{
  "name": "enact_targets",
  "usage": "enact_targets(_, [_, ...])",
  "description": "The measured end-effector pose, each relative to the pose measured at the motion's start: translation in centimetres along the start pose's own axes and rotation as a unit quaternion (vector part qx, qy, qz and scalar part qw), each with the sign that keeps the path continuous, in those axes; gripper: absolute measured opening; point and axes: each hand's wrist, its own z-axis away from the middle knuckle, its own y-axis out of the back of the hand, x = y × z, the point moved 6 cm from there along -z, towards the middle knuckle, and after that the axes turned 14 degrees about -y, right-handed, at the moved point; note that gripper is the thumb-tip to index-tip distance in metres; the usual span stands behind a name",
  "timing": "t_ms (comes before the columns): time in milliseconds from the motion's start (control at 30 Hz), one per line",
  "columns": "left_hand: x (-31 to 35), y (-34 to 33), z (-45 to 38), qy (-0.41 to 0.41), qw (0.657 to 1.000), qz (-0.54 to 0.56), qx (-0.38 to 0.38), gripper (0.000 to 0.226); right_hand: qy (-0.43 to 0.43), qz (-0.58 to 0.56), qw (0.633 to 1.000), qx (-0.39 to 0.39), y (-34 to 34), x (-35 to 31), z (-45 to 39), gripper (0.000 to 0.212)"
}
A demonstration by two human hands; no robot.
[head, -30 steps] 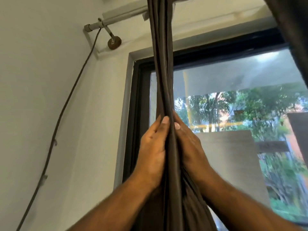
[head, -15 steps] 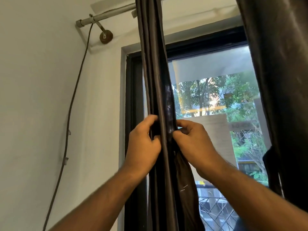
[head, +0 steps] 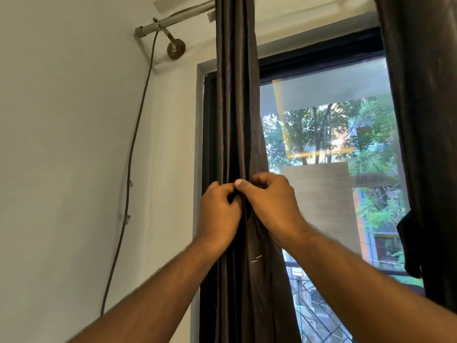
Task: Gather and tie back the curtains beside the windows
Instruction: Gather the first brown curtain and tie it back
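at frame centre the left hand (head: 218, 214) and right hand (head: 269, 203) pinched the bunched curtain (head: 236, 107) (fingers curled tight on its folds), likely keeping it gathered for tying.

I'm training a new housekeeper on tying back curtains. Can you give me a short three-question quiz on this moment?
1. True or false: both hands grip the gathered curtain.
2. The cable on the wall hangs from: A) the curtain rod B) the window frame C) the second curtain
3. Which hand has its thumbnail showing?

Key:
1. True: the left hand and right hand both have a grip on it.
2. A
3. The right hand.
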Motion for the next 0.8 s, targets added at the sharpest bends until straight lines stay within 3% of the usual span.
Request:
enact_targets(167, [0.3, 0.0, 1.2, -0.003, 0.999, -0.006, 0.036, 0.039, 0.069, 0.122, 0.989, 0.056, 0.8, 0.6, -0.3, 0.027])
enact_targets(300, [-0.7, 2.9, 2.2, 0.013, 0.994, -0.056, 0.089, 0.052, 0.060, 0.224, 0.961, 0.150, 5.3, 1.9, -2.2, 0.015])
enact_targets(400, [-1.4, 4.1, 2.8, 0.038, 0.994, -0.022, 0.099, 0.050, 0.084, 0.217, 0.967, 0.101, 5.3, 2.2, -2.3, 0.016])
enact_targets(567, [-1.2, 2.7, 3.9, 0.050, 0.990, 0.075, 0.108, 0.036, 0.121, 0.156, 0.980, 0.011, -1.8, 0.3, -0.8, 0.018])
enact_targets(700, [-2.3, 3.1, 4.2, 0.073, 0.980, 0.145, 0.114, 0.032, 0.089, 0.122, 0.988, 0.021, -3.2, 0.7, -0.9, 0.027])
enact_targets(800, [-2.8, 4.3, 4.2, 0.073, 0.976, 0.155, 0.132, 0.033, 0.099, 0.172, 0.979, 0.044, -3.1, 0.0, -0.5, 0.024])
